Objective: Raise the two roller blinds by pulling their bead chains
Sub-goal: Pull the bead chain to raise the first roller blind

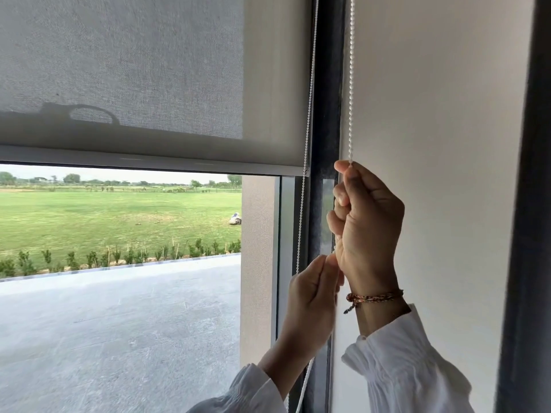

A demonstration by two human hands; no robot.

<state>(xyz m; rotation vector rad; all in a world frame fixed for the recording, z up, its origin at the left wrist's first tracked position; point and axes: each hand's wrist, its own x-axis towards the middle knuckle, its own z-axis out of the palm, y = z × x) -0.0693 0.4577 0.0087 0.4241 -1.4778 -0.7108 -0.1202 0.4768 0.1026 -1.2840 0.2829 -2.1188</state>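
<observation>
Beyond the glass lies lawn; right hand (365,225) fists the thick bead chain (351,84), left hand (313,296) pinching it just below, ready to haul alternately.

No lettering, label, brand mark or number can be read anywhere at this window (the grey blind fabric (119,70), its bottom bar (149,160) and the pale wall (432,114) at three o'clock are all plain).
</observation>
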